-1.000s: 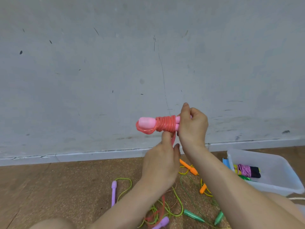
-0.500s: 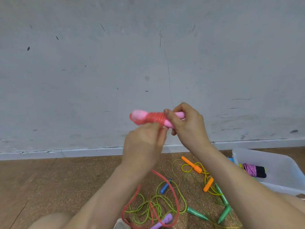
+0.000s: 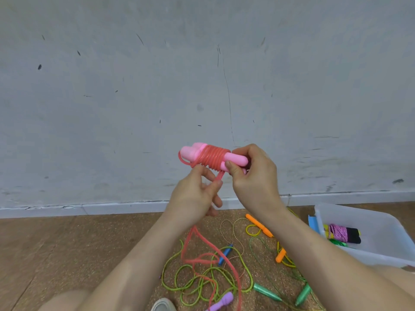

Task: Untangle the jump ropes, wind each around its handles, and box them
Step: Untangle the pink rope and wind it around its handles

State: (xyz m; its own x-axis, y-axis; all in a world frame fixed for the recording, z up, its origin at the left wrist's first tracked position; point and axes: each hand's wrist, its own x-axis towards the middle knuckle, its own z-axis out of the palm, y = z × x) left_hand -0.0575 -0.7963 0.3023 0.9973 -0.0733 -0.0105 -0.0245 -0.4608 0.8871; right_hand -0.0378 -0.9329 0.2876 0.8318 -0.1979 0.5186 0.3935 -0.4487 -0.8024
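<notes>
Fingers of the right hand [image 3: 253, 176] were clenched around the pink handles [image 3: 233, 158], thumb pressed against the coils. Just below them, the left hand [image 3: 195, 194] pinched the red rope [image 3: 219, 176] between fingertips, having dropped from the coil it touched half a second before. Another turn looked laid; loose rope trailed down to the floor tangle [image 3: 202, 279], so winding remained. Well right of both hands sat the box [image 3: 381, 221].

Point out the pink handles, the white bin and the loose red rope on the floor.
pink handles [image 3: 189, 152], head view: rounded end of the near handle.
white bin [image 3: 381, 223], head view: bare inner wall.
loose red rope [image 3: 207, 242], head view: strand hanging down to the floor.
</notes>
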